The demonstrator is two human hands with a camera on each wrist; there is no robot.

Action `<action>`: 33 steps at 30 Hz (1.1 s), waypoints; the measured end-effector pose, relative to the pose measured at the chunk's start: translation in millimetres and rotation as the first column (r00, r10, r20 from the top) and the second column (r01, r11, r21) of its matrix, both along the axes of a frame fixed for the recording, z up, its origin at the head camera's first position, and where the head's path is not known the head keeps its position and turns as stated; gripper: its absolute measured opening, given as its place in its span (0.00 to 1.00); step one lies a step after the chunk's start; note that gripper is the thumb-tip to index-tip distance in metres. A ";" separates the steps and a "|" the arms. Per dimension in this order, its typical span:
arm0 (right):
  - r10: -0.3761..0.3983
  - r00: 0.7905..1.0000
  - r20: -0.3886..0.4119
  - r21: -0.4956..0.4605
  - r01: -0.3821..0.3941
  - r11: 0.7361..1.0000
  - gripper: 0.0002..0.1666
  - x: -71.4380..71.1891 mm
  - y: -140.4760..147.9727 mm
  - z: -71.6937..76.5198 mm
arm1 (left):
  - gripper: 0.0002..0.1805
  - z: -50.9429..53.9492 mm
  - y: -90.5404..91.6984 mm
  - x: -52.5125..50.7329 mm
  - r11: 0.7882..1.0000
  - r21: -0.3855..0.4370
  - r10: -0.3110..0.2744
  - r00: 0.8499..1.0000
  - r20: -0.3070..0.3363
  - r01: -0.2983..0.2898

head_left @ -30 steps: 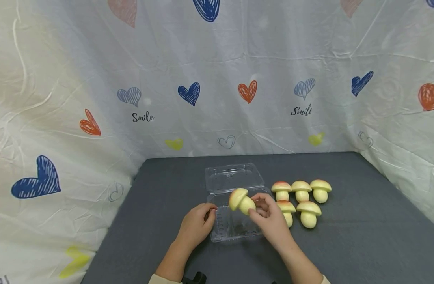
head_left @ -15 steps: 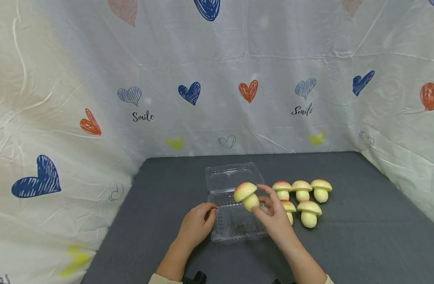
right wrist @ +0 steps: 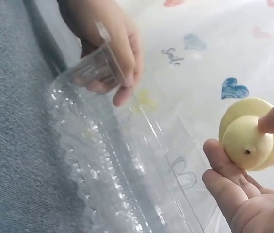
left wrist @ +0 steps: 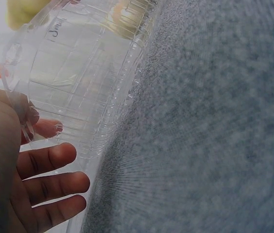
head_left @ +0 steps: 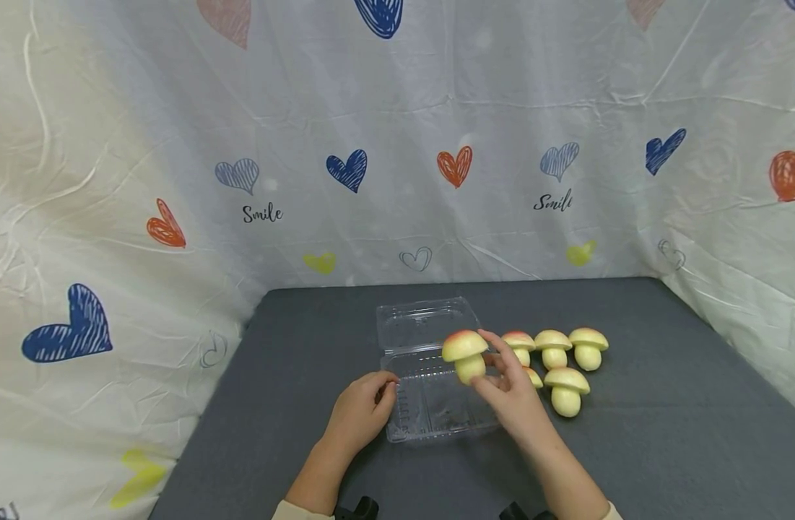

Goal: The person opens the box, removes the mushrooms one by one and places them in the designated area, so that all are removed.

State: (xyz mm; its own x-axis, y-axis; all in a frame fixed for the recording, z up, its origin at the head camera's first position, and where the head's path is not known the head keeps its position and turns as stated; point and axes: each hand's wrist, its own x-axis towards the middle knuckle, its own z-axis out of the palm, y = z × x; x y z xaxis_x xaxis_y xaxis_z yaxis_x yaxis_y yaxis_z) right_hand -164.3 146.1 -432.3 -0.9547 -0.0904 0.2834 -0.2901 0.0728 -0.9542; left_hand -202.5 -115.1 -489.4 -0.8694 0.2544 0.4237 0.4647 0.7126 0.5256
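My right hand (head_left: 515, 396) pinches a toy mushroom (head_left: 466, 352) by its stem, above a clear plastic clamshell box (head_left: 436, 404). The mushroom has a pale yellow cap with a reddish top and stands nearly upright in the head view. Seen from the right wrist, the round stem end (right wrist: 247, 141) faces the camera, with the thumb pressed on it. At the box's left side, my left hand (head_left: 363, 406) pinches the rim between thumb and index finger. Its other fingers (left wrist: 59, 187) extend below the rim in the left wrist view. The box's lid (head_left: 428, 325) lies folded back, away from me.
To the right of the box, several more toy mushrooms (head_left: 566, 390) lie in two rows on the dark grey table (head_left: 663, 433). My right hand partly hides the nearest ones. A white curtain (head_left: 397, 217) printed with hearts hangs behind and at both sides.
My right hand has moved right with the mushroom, which has turned from tilted to nearly upright, its reddish top now showing. The left hand and the box have stayed put.
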 end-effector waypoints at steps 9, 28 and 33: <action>-0.028 0.999 0.029 -0.011 0.029 1.000 0.40 -1.5 13.1 3.6 | 0.10 -2.2 -0.5 2.8 1.000 0.006 0.003 1.000 0.022 -0.003; -0.027 0.999 0.030 -0.125 0.030 0.992 0.38 -1.7 36.0 14.2 | 0.09 1.7 -1.2 0.4 0.999 0.040 -0.007 1.000 -0.008 0.008; -0.032 0.999 0.035 -0.194 0.038 0.980 0.34 -4.0 39.9 15.0 | 0.08 0.7 -1.1 -0.8 0.996 0.086 0.003 0.999 -0.039 0.000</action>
State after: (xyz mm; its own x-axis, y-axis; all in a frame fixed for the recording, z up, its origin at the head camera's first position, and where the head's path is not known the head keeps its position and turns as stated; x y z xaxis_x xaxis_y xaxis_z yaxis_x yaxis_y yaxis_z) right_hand -168.2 186.0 -417.2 -0.9651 -0.0031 0.2618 -0.2600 -0.1061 -0.9598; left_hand -203.3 -116.2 -488.7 -0.8519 0.2146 0.4776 0.4853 0.6663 0.5662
